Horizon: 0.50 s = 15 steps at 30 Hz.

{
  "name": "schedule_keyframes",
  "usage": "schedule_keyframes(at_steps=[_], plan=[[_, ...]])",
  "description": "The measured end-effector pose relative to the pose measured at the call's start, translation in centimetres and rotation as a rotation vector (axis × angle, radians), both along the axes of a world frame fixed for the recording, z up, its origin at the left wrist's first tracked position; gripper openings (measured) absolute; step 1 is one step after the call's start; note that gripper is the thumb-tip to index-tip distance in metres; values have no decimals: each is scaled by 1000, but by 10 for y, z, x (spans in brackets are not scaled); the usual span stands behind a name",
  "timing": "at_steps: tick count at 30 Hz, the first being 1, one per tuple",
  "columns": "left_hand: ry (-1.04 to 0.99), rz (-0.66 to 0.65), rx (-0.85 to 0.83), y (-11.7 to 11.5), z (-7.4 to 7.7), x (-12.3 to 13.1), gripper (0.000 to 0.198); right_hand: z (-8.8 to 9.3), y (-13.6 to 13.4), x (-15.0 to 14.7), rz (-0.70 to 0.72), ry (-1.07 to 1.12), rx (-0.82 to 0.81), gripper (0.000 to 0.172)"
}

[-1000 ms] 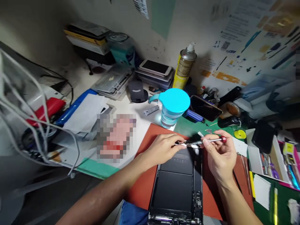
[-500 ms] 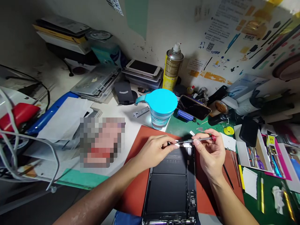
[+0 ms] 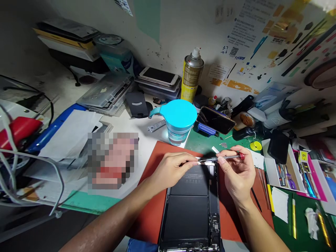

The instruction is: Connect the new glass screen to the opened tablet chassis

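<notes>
An opened tablet (image 3: 187, 213) lies with its dark battery cells and inner parts bare, its near end reaching the bottom of the view. At its far edge my right hand (image 3: 238, 175) grips a thin screwdriver (image 3: 224, 158) with a red end cap, held almost level and pointing left. My left hand (image 3: 173, 169) is closed in a pinch around the driver's tip, over the tablet's far left corner. What sits between those fingertips is too small to make out. A small white strip (image 3: 215, 149) lies just beyond the screwdriver.
Under the tablet is a reddish-brown mat (image 3: 151, 182). A blue-lidded jug (image 3: 181, 119), a spray can (image 3: 193, 75) and a propped phone (image 3: 216, 120) stand behind. Tweezers, pens and a tool box (image 3: 286, 168) are at right; cables (image 3: 56, 164) and papers at left.
The view has shifted slightly. My right hand has moved a little to the right, with the screwdriver lying flatter; my left hand keeps its pinch at the tip.
</notes>
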<state>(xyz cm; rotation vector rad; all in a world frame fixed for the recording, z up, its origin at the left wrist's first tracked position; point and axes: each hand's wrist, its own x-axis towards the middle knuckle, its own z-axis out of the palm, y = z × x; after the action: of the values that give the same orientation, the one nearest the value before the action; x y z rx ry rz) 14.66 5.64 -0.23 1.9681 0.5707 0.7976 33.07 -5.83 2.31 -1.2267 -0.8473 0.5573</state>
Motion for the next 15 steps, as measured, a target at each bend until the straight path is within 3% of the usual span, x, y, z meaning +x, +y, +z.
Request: schedule_keyframes(at_steps=[15], plan=[[20, -8, -111, 0, 0, -2, 14, -5, 0, 0, 26, 26, 13, 36]])
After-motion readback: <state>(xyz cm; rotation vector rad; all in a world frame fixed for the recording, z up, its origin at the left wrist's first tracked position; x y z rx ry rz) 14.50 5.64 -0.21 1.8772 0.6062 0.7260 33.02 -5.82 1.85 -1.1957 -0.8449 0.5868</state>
